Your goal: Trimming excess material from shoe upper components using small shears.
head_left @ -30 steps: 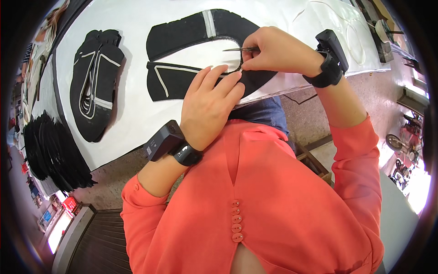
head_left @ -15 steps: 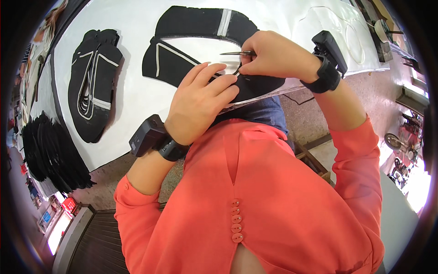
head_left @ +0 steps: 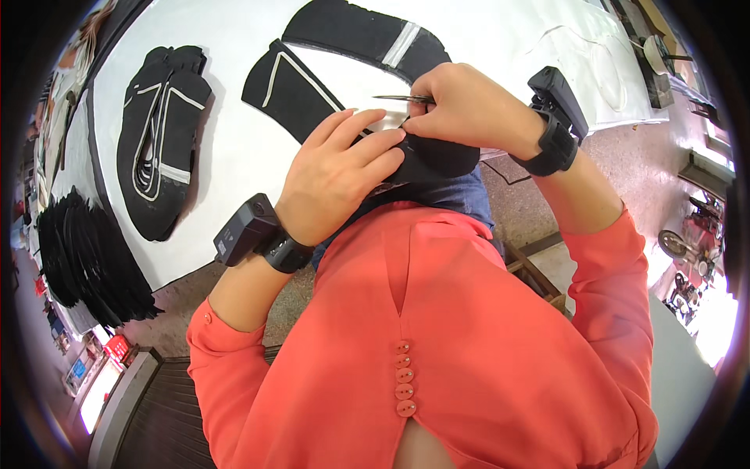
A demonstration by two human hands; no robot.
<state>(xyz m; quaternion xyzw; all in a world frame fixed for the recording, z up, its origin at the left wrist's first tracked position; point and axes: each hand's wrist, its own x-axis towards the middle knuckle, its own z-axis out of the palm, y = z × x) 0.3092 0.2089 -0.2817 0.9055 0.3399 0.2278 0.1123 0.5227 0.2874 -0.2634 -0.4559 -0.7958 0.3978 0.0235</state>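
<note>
A black curved fabric piece (head_left: 344, 30) with white piping and a pale grey strip lies at the near edge of the white-topped table, its right part (head_left: 445, 156) hanging over the edge towards my lap. My left hand (head_left: 340, 172) rests on the piece with its fingers stretched out and a little apart, fingertips beside the inner edge. Closed around a pair of small pointed scissors (head_left: 402, 98) is my right hand (head_left: 461, 105), blades aimed left. Its thumb and fingertip pinch at the fabric's inner edge, close to my left fingertips; what exactly they pinch is hidden.
At the left of the table (head_left: 226, 195) lies a stack of similar black pieces (head_left: 160, 148) with white piping. A pile of black strips (head_left: 90, 262) hangs further left. White cord (head_left: 609, 74) lies loose at the right. A wooden frame (head_left: 539, 273) stands below the table's edge.
The black fabric piece has turned slightly and slid nearer to me, now hanging over the table edge. Both hands have shifted slightly, the scissors still in the right one.
</note>
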